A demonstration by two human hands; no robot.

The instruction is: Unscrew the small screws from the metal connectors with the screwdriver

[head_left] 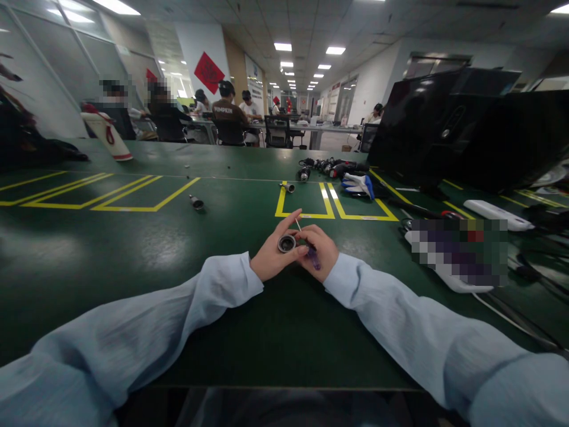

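Cradling a round metal part (287, 243), the left fingers (287, 223) clamp it, open end facing the person, presumably for access; just beside them, the right fingers (315, 235) grip a purple-handled tool (314, 260).

— Can you read anything?
— "PUMPKIN," in pale capitals across the brown shirt (231, 118) of a seated person (229, 114).
— And the red diamond sign (208, 72) on the pillar (191, 50)?
— It bears a dark marking, too blurred to make out.
— The small labels (368, 218) on the bench's (240, 219) yellow tape (329, 200)?
— Too small to read.
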